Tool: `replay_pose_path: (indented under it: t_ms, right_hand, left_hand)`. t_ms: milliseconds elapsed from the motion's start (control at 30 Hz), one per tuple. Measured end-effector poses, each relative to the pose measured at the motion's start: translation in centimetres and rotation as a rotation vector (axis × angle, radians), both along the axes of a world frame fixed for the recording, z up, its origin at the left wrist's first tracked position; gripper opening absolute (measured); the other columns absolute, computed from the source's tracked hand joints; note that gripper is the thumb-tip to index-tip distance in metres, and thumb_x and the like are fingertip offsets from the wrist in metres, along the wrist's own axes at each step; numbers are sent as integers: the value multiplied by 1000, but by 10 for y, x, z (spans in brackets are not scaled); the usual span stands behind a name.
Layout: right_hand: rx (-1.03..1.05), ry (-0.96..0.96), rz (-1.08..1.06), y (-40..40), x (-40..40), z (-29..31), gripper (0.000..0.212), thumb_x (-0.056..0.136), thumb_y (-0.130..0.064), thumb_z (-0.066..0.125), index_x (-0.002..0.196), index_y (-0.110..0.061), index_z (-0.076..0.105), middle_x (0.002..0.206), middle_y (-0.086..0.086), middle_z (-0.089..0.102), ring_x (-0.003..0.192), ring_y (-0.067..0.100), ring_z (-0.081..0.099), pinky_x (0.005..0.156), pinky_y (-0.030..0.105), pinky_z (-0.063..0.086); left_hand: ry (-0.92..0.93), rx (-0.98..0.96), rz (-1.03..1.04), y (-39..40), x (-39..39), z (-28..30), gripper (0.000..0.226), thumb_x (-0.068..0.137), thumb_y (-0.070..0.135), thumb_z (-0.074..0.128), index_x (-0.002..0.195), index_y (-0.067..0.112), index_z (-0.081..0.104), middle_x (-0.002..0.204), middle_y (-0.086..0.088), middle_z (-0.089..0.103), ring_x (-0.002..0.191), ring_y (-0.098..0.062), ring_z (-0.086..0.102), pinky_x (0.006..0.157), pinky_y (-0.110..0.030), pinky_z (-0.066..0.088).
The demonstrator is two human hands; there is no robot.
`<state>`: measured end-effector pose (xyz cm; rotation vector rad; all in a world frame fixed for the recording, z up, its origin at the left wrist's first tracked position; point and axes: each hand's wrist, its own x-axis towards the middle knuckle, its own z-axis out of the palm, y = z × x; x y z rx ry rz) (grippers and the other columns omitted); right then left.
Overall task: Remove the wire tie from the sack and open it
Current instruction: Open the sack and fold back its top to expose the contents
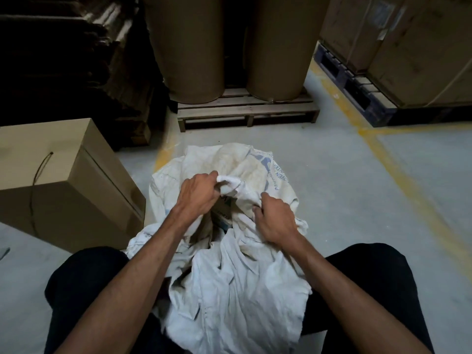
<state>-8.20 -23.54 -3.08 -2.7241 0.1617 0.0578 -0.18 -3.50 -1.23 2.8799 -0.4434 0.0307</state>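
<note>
sack comes first, yet the largest thing in view is the pale concrete floor it sits on, crossed by worn yellow painted lines. at the back two tall brown cardboard drums stand side by side on a wooden pallet. to the right, big strapped cartons rest on a dark blue pallet; to the left a dark stack of flattened material, too dim to tell apart, rises behind a tan cardboard box with a thin dark cord looped down its side. the sack itself is white woven stuff, stained and crumpled, with blue print near its far right edge, and it lies on the floor between the person's knees in dark trousers, well in front of the wooden pallet. its mouth gapes in the middle, and something boxy with dark and blue faces shows inside, not clear enough to name. the hands are both curled into the cloth at the mouth: the left hand grips a bunched fold of the upper rim, and the right hand grips the rim on the other side, the two held apart with the opening between them. a wire tie cannot be made out anywhere on the sack.
</note>
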Motion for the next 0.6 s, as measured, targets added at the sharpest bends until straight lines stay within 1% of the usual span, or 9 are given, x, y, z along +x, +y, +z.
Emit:
replay_pose_path:
  t_ms: [67,133,233,333,433,500,533,567,600]
  right_hand:
    - [250,98,-1,-9,7,-3,21,99,-25,54,81,-20,46,91,10,64,90,34,60,72,40,42]
    - [447,72,-22,-16,12,-1,18,95,-16,59,77,-18,56,83,5,66,85,27,62,73,39,47]
    - [751,53,28,-24,12,11,19,90,-4,59,86,-17,72,79,0,74,75,12,64,69,30,49]
    - [939,142,55,-39,15,21,24,93,2,59,97,-13,77,90,7,77,82,14,66,76,30,50]
    - [1136,258,25,-47,12,29,11,88,-6,61,89,-7,71,83,7,70,75,19,62,68,28,48]
    - [1073,276,13,-44,10,29,10,80,-22,60,80,-11,60,76,5,59,72,22,49,62,33,39]
    - [946,279,24,-41,9,25,13,85,-26,57,80,-15,55,73,2,55,72,22,44,62,37,37]
    - [790,271,24,-36,7,24,17,91,-31,54,83,-17,53,73,-1,55,72,22,46,66,41,42]
    - [629,270,18,-32,3,22,22,94,-39,55,96,-17,56,83,-1,60,80,24,53,79,47,48]
  left_hand:
    - [-56,58,-97,1,-6,-2,38,94,26,52,130,14,50,113,-15,64,108,-35,57,93,-49,46]
    - [-196,88,-245,-3,-14,-1,66,90,41,53,151,18,38,134,-15,53,130,-34,47,111,-57,34]
    - [-321,130,-506,-24,-30,0,67,94,49,46,155,20,38,151,-11,45,145,-30,38,121,-61,20]
    - [-347,141,-596,-38,-34,-3,59,96,33,35,150,14,44,142,-8,54,137,-26,47,120,-57,26]
    - [-360,43,-598,-47,-31,1,51,89,24,33,132,11,58,118,-5,62,114,-26,56,110,-48,37]
    - [-318,34,-574,-56,-30,4,48,87,27,27,115,11,62,104,-5,63,99,-28,57,95,-41,39]
    - [-278,74,-555,-59,-31,5,47,86,29,24,110,12,61,100,-5,63,95,-28,56,90,-40,38]
    - [-232,138,-531,-61,-31,5,45,88,30,23,108,14,60,99,-5,64,95,-27,56,89,-39,37]
    - [-188,205,-503,-62,-30,5,41,91,31,26,107,15,60,99,-5,66,97,-26,56,90,-40,36]
